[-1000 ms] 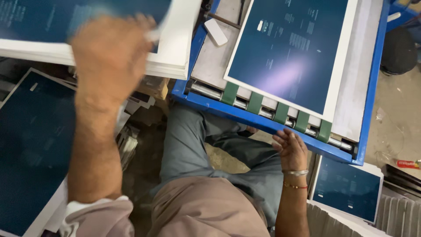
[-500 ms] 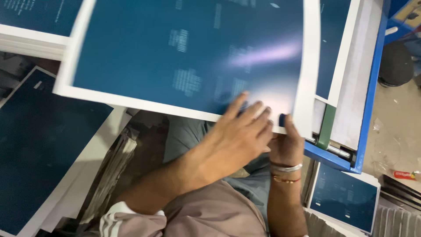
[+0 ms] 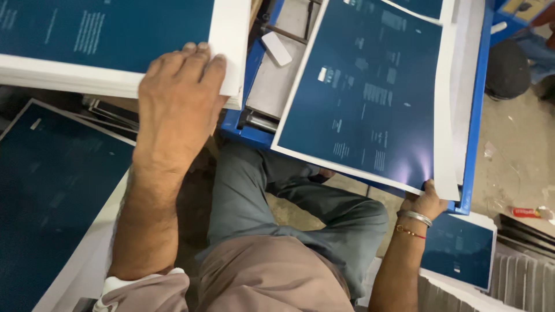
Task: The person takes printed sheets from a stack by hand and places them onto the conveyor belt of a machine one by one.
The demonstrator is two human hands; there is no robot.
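1. Both hands were busy: my left hand (image 3: pixel 176 101) lay flat, fingers together, on the corner of the stack of blue sheets (image 3: pixel 110 40).
2. My right hand (image 3: pixel 426 202) pinched the near corner of the single blue sheet (image 3: pixel 370 92) lying on the blue machine bed (image 3: pixel 474 115).
3. Held by one corner only, that sheet could have slid askew or creased, I judged.

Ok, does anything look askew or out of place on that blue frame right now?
Yes: the blue sheet under the right hand lies slanted across the blue frame, its near corner curling up. The left hand rests on the stack of sheets.
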